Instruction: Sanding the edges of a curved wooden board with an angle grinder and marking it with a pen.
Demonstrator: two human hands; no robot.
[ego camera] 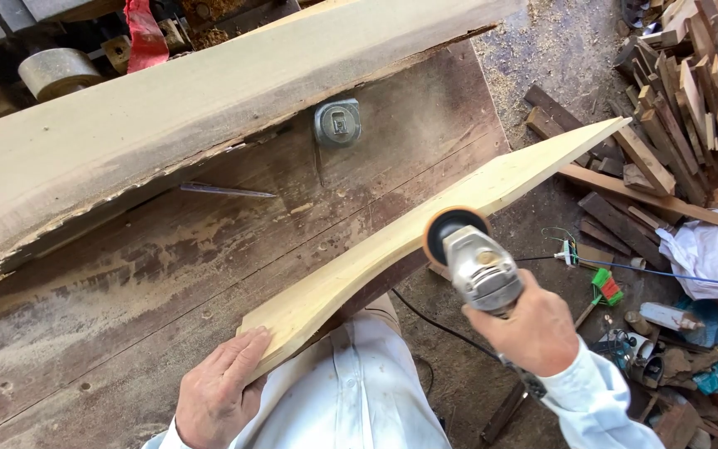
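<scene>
A long pale wooden plank (425, 224) lies slanted across the edge of a dark, worn workbench (126, 291), with its far end sticking out over the floor. My left hand (219, 389) presses flat on the plank's near end. My right hand (533, 324) grips a grey angle grinder (479, 266). The grinder's orange-rimmed disc (452, 229) touches the plank's right edge near its middle.
A wide, thick grey slab (168, 108) lies across the back of the bench, with a metal clamp fitting (336, 123) and a metal rod (226, 191) below it. Scrap wood (683, 91) is piled at the right. Rags, brushes and cables (666, 291) litter the sawdust floor.
</scene>
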